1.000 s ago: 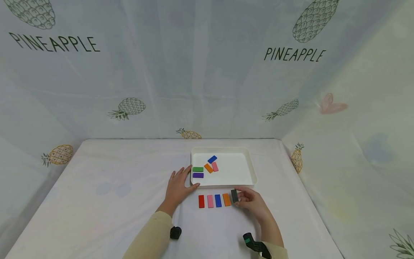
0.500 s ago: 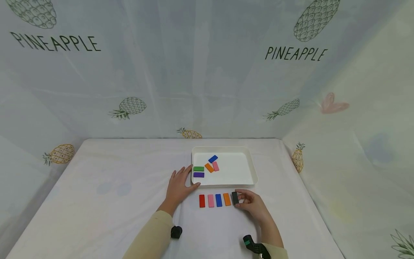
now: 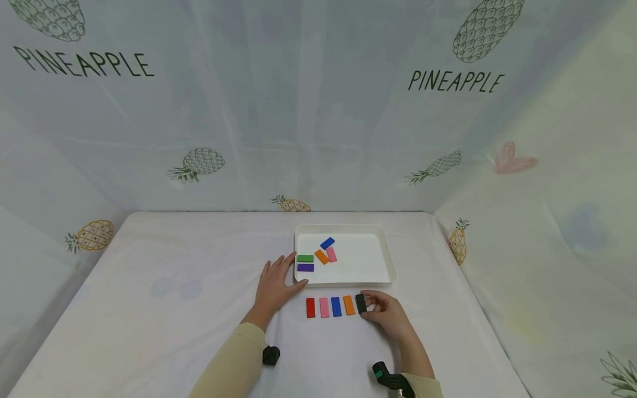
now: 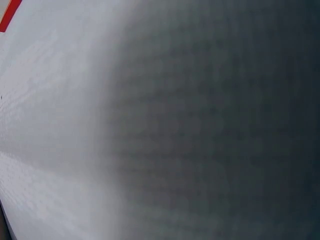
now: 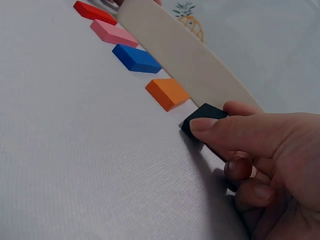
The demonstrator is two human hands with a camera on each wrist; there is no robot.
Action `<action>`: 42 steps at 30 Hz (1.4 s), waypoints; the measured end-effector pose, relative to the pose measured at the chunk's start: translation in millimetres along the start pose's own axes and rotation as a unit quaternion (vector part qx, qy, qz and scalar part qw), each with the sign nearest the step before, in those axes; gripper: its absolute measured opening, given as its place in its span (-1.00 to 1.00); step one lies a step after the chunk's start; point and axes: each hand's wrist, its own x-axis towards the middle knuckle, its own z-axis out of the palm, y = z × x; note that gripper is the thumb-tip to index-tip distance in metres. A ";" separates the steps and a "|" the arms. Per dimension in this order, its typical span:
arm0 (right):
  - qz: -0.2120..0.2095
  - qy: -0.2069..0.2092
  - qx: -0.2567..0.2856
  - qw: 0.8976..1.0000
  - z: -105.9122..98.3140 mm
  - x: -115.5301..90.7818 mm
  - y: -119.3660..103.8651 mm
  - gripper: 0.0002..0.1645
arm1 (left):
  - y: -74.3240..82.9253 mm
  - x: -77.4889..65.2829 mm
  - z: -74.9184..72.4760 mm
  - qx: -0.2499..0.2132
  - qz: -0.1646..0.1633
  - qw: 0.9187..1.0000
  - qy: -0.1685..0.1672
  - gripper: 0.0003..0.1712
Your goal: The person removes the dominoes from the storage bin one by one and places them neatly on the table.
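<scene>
My right hand (image 3: pixel 393 316) pinches a black rectangular block (image 3: pixel 361 304) by its ends, thumb at the near end. In the right wrist view the black block (image 5: pixel 206 119) is slightly tilted, with its shadow on the cloth below. Left of it stand an orange block (image 3: pixel 349 305), a blue block (image 3: pixel 336 307), a pink block (image 3: pixel 324 307) and a red block (image 3: pixel 311 308) in a row. My left hand (image 3: pixel 275 284) touches the white tray (image 3: pixel 343 285) at its near left corner, fingers spread along the left side and thumb at the front.
Inside the tray lie a green block (image 3: pixel 306 258), a purple block (image 3: pixel 306 267), and loose blue, orange and pink blocks. White cloth (image 3: pixel 199 309) covers the table. Dark blur fills most of the left wrist view; a red edge (image 4: pixel 9 14) shows in its corner.
The black block in my right hand has come slightly nearer to me, level with the row of blocks. My left hand stays at the tray.
</scene>
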 end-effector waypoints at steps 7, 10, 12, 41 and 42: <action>0.001 0.003 -0.009 1.000 1.9 -1.2 -2.8 -0.42 | 0.8 -0.9 -2.1 -0.002 0.000 1.000 -0.002 0.00; 0.002 0.005 -0.013 1.000 1.8 -0.7 -2.8 -0.43 | 1.4 -0.8 -3.0 -0.004 0.001 1.000 -0.001 -0.01; 0.003 0.007 -0.018 1.000 1.8 -0.3 -3.1 -0.44 | 1.3 -0.6 -2.9 -0.004 0.002 1.000 0.000 -0.01; 0.005 -0.006 -0.027 1.000 0.2 1.2 -9.3 -0.49 | -1.3 2.4 -3.0 -0.003 0.005 1.000 -0.007 0.01; 0.006 -0.004 -0.019 1.000 0.7 1.1 -9.1 -0.48 | -1.8 2.0 -2.3 -0.003 0.004 1.000 -0.007 0.01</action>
